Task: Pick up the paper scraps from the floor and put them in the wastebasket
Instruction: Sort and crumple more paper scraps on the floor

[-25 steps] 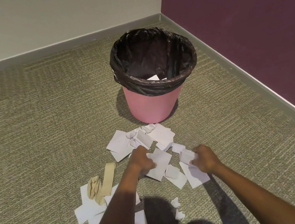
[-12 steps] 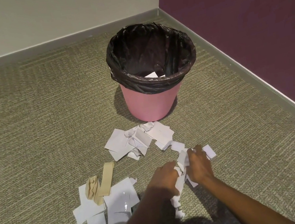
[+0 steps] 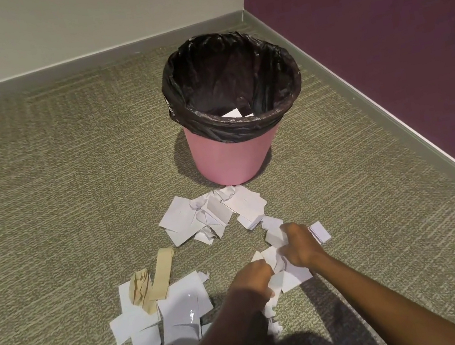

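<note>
Left hand (image 3: 253,278) and right hand (image 3: 300,246) have bunched scraps (image 3: 293,275) beside open carpet (image 3: 387,236).

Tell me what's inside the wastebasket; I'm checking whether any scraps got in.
Inside the wastebasket, a black bag liner covers the walls, and one white paper piece shows just behind the near rim. That rim hides the bottom, so more scraps there cannot be ruled out.

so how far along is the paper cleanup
Barely started: one white scrap shows inside the wastebasket. In hand: the left hand and right hand grip a bunch of white scraps. Left: the white pile by the wastebasket, the sheets nearer the person, and the tan strips on them.
</note>
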The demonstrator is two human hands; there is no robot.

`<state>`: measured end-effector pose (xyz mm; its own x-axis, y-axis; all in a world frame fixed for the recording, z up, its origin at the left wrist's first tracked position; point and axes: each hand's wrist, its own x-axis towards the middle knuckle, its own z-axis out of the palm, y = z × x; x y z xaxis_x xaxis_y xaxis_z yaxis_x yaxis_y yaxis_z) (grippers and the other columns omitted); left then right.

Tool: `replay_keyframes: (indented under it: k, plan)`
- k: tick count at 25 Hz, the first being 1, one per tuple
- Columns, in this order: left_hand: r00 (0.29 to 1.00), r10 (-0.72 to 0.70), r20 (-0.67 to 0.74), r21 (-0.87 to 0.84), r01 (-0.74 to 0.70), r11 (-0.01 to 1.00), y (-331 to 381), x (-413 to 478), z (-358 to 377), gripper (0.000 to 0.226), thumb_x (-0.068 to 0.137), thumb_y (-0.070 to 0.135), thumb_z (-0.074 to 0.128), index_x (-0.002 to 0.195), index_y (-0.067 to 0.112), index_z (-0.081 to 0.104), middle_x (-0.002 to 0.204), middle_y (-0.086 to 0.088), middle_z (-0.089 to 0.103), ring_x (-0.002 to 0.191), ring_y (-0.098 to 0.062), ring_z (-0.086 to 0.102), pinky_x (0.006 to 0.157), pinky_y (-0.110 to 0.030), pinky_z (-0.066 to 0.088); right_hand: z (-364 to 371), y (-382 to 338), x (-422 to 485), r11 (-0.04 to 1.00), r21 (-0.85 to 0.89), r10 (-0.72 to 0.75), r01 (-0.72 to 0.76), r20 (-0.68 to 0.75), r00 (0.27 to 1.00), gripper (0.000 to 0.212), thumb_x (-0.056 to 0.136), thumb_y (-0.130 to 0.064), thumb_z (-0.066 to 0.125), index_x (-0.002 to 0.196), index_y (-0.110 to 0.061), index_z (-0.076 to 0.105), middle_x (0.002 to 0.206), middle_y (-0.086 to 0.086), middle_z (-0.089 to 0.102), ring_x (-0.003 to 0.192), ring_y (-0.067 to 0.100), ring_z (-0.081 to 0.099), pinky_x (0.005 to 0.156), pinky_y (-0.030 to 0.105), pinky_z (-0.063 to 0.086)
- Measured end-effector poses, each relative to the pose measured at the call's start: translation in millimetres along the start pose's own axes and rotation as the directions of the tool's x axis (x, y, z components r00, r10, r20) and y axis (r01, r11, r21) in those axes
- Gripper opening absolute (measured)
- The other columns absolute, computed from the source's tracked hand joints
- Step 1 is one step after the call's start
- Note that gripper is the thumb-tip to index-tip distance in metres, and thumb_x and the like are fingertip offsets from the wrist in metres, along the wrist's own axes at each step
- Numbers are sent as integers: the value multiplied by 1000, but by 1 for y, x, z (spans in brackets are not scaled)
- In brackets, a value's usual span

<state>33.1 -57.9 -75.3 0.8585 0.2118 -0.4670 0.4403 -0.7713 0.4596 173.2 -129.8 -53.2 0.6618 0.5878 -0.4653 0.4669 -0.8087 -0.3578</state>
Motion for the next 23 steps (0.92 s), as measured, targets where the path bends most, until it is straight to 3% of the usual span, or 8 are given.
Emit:
replay_keyframes:
  k: [5,8,11,14,15,18,20,23]
  plan:
    - [988,-153,39,-395,156,906,-18,-6,-50,50,76,23,79,115,1,56,113,-13,62,99,-25,61,77,-27,47,-29,-22,3,979,202,-3,19,-75,997,30,81,-7,77,109,-3,69,104,7,70,87,19,61,71,24,47]
    - [986,-137,92,-597,165,785,-30,-21,-118,50,67,26,86,103,11,56,94,0,68,84,-15,65,73,-35,55,-45,-31,-1,953,303,33,18,-162,986,28,84,-4,74,111,-4,67,99,0,66,84,18,61,69,22,49]
    - [995,4,-103,-738,-79,670,-11,-54,-205,23,73,10,83,86,14,64,69,5,70,65,-11,64,59,-26,49,-49,-50,-11,962,252,-54,108,-214,975,22,90,-3,66,111,-5,63,93,0,62,72,13,58,44,4,38]
    - [921,-60,-385,-807,-304,506,11,-64,-281,26,70,5,82,89,16,69,81,0,75,80,-17,72,68,-31,59,-62,-77,-20,932,264,-203,246,-181,962,20,90,-5,67,109,-8,63,94,-1,63,84,17,63,51,8,38]
    - [875,-118,-470,-790,-357,499,19,-60,-303,24,71,5,82,88,16,69,82,0,75,81,-18,72,69,-32,60,-68,-84,-23,918,282,-239,279,-168,956,19,89,-6,68,108,-9,64,96,0,66,86,18,64,56,13,43]
    - [778,-205,-593,-627,-287,724,26,-26,-353,18,76,6,79,89,10,66,81,0,70,72,-17,69,62,-26,58,-92,-101,-31,891,295,-310,344,-157,938,15,88,-8,69,102,-9,65,93,1,68,79,15,63,58,24,47]
    - [817,-180,-548,-480,-131,867,27,-4,-371,21,76,5,78,92,3,65,81,-7,67,71,-21,65,60,-29,55,-106,-108,-36,872,313,-336,376,-174,926,13,87,-11,71,98,-9,64,90,2,67,76,15,62,55,23,45]
    - [880,-196,-432,-375,23,927,23,22,-376,19,71,6,81,81,1,66,81,-16,65,67,-28,61,61,-36,52,-122,-115,-42,824,403,-348,398,-195,917,17,87,-14,73,100,-8,65,93,4,69,81,17,65,59,25,47]
